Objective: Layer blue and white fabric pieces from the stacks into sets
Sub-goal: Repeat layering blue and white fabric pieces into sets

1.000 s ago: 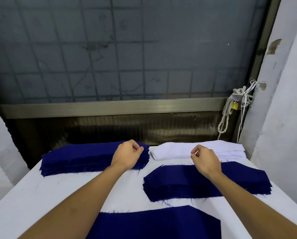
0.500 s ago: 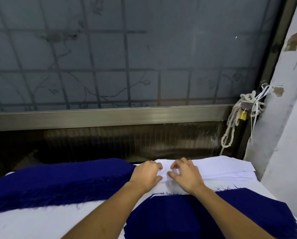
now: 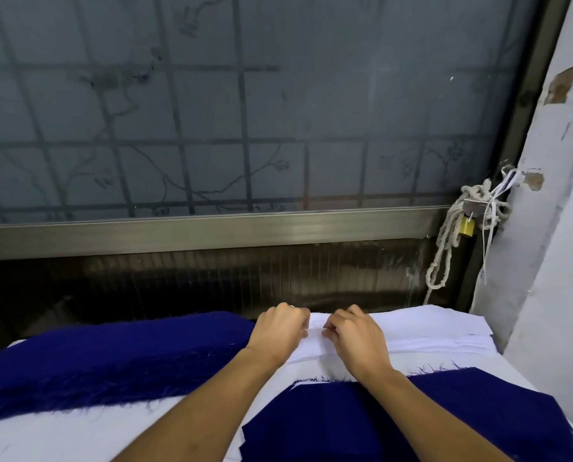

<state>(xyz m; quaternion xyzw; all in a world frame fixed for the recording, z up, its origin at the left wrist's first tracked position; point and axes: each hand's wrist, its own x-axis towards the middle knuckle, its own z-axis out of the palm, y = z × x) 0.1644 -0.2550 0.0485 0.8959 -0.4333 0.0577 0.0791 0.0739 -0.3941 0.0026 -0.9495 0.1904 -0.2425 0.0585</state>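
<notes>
Left hand (image 3: 278,331) and right hand (image 3: 355,335) are both curled, side by side, and the fingertips look like they're pinching the top white piece (image 3: 315,338) at the left end of the white fabric stack (image 3: 438,328). That stack lies along the tabletop's (image 3: 78,438) far edge toward the right corner, with its long axis left-right, so most of it runs off past the right hand. The blue layered pile (image 3: 428,425) is straight back toward the near edge and lies the same way, so I'd guess it's a pull back with no turning.
</notes>
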